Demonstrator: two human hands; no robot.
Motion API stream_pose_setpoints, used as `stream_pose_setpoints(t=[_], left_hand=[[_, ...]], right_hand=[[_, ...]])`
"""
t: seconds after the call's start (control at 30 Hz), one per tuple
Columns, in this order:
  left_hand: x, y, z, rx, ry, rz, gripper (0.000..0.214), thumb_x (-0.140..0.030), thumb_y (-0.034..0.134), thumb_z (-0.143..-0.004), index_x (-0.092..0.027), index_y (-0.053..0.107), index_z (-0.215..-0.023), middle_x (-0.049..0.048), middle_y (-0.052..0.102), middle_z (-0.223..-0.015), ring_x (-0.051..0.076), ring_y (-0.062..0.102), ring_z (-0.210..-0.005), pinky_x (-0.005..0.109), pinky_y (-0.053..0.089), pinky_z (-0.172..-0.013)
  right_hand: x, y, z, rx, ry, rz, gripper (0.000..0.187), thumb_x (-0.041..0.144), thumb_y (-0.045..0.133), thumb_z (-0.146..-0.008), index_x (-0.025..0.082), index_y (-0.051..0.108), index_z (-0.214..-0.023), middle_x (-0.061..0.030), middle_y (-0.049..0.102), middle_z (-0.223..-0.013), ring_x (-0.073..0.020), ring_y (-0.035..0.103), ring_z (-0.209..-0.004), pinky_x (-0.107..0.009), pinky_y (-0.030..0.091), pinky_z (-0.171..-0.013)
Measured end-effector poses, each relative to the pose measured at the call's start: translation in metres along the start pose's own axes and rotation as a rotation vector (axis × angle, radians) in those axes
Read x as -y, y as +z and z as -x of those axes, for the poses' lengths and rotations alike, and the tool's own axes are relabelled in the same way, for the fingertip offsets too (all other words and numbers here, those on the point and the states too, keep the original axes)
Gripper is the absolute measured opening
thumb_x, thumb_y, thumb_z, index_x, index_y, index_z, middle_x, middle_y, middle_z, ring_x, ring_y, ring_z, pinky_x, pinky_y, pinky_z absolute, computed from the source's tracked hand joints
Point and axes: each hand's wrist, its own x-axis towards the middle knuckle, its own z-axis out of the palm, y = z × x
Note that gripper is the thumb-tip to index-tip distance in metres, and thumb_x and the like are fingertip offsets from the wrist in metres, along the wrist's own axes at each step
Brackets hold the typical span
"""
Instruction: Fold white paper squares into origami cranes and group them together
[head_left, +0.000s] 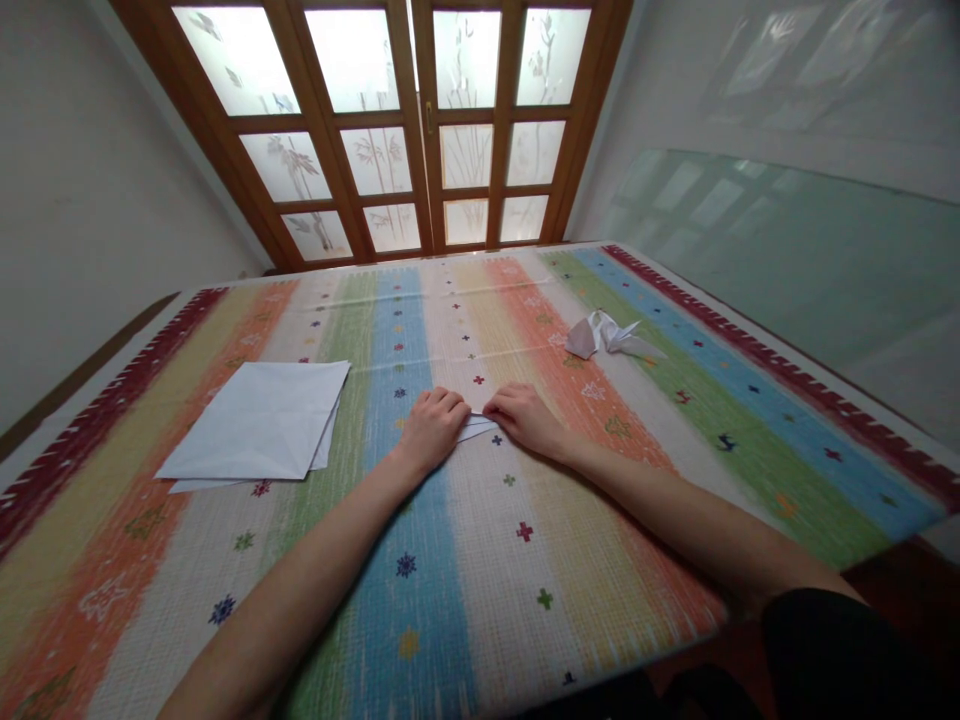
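A small piece of folded white paper point(477, 426) lies on the striped tablecloth between my hands, mostly covered by them. My left hand point(435, 428) has its fingers curled closed on the paper's left side. On the right side, my right hand point(523, 414) pinches the paper's edge between thumb and fingers. Both hands rest low against the cloth. How the paper is folded under the fingers is hidden.
Left of my hands lies a stack of white paper sheets point(255, 420), its corners unevenly aligned. A folded paper crane point(607, 334) sits farther back on the right. The striped tablecloth point(405, 620) covers the table. Wooden doors with glass panes point(367, 160) stand beyond.
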Motion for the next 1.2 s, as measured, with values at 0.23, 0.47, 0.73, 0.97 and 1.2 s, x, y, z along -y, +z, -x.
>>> stream_pose_setpoints(t=[0.23, 0.47, 0.73, 0.97, 1.2], left_hand=[[0.001, -0.001, 0.001, 0.045, 0.061, -0.038, 0.013, -0.017, 0.057, -0.091, -0.015, 0.065, -0.080, 0.0065, 0.066, -0.081, 0.022, 0.056, -0.081, 0.033, 0.045, -0.074], [0.007, 0.004, 0.003, 0.023, -0.083, 0.140, 0.016, -0.013, 0.055, -0.091, -0.017, 0.068, -0.098, 0.0068, 0.067, -0.091, 0.020, 0.057, -0.087, 0.032, 0.048, -0.080], [0.007, 0.000, 0.001, 0.082, -0.097, 0.087, 0.016, -0.014, 0.054, -0.091, -0.016, 0.069, -0.093, 0.0072, 0.067, -0.085, 0.021, 0.058, -0.084, 0.033, 0.045, -0.076], [0.001, -0.015, -0.001, 0.124, 0.118, -0.200, 0.022, -0.011, 0.047, -0.092, -0.012, 0.066, -0.080, 0.0111, 0.066, -0.075, 0.025, 0.057, -0.079, 0.038, 0.038, -0.069], [-0.003, -0.017, 0.004, 0.119, 0.171, -0.228, 0.021, -0.010, 0.046, -0.091, -0.011, 0.065, -0.083, 0.0097, 0.065, -0.073, 0.024, 0.057, -0.071, 0.036, 0.034, -0.064]], right_hand=[[-0.010, 0.000, 0.012, -0.045, -0.175, 0.175, 0.014, 0.013, 0.057, -0.091, 0.016, 0.070, -0.089, -0.0077, 0.069, -0.082, -0.0194, 0.056, -0.080, -0.030, 0.043, -0.075], [-0.009, 0.001, 0.015, -0.067, -0.131, 0.218, 0.017, 0.016, 0.055, -0.093, 0.017, 0.071, -0.087, -0.0078, 0.068, -0.081, -0.0190, 0.055, -0.078, -0.030, 0.043, -0.073], [-0.008, 0.000, 0.015, -0.039, -0.146, 0.264, 0.017, 0.014, 0.054, -0.092, 0.017, 0.071, -0.090, -0.0074, 0.067, -0.081, -0.0192, 0.053, -0.079, -0.029, 0.041, -0.072], [-0.005, -0.003, 0.014, 0.026, -0.200, 0.366, 0.018, 0.013, 0.053, -0.093, 0.016, 0.071, -0.089, -0.0081, 0.065, -0.082, -0.0193, 0.050, -0.078, -0.030, 0.037, -0.072], [0.002, -0.008, 0.012, 0.102, -0.231, 0.453, 0.019, 0.014, 0.051, -0.094, 0.014, 0.069, -0.087, -0.0090, 0.064, -0.082, -0.0203, 0.048, -0.078, -0.032, 0.033, -0.072]])
